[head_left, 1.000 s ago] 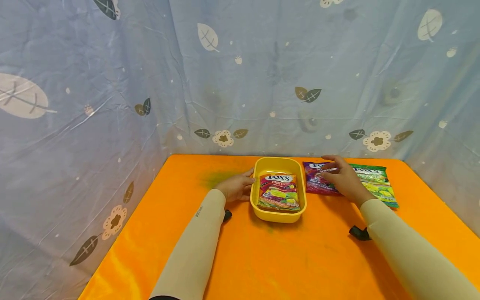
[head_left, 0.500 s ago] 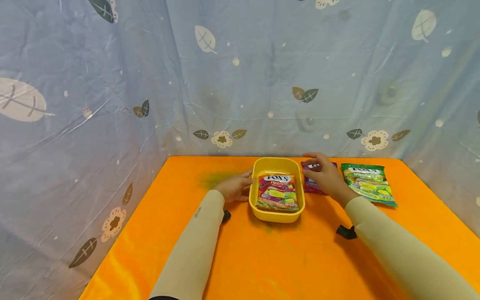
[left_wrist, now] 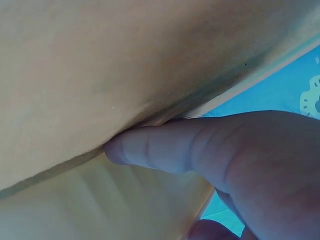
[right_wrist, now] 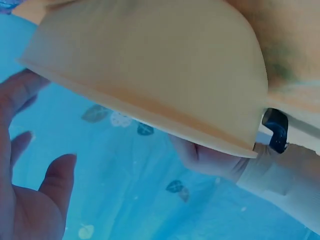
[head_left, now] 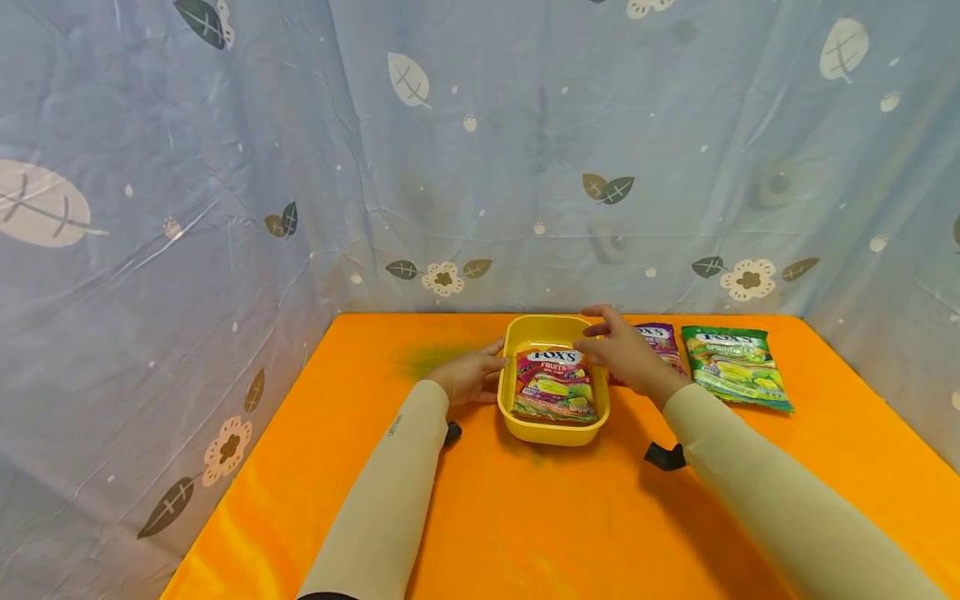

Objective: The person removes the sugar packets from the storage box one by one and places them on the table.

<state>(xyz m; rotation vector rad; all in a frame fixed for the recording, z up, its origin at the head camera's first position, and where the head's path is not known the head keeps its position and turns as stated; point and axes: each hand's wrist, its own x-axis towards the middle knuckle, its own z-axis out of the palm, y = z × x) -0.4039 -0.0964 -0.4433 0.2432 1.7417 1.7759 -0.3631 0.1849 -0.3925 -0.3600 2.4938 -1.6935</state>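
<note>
A yellow tub (head_left: pixel 555 434) stands on the orange-covered table, with a red Fox's Fruits candy bag (head_left: pixel 555 387) lying inside. My left hand (head_left: pixel 471 375) rests against the tub's left side; in the left wrist view one straight finger (left_wrist: pixel 160 147) touches low by the tub's wall. My right hand (head_left: pixel 622 350) hovers over the tub's right rim, fingers spread and nothing held. In the right wrist view its fingertips come close to the rim; contact there is unclear. A purple Fox's Berries bag (head_left: pixel 660 337) lies right of the tub, partly hidden behind this hand.
A green Fox's Spring Tea bag (head_left: pixel 735 367) lies flat further right on the orange table (head_left: pixel 540 525). Blue leaf-patterned curtains (head_left: pixel 495 158) enclose the back and sides. A dark piece (head_left: pixel 664 456) shows beneath the right forearm.
My right hand has moved left from over the purple bag to the tub's right rim, uncovering the green bag and part of the purple one. The left hand and tub stay put.
</note>
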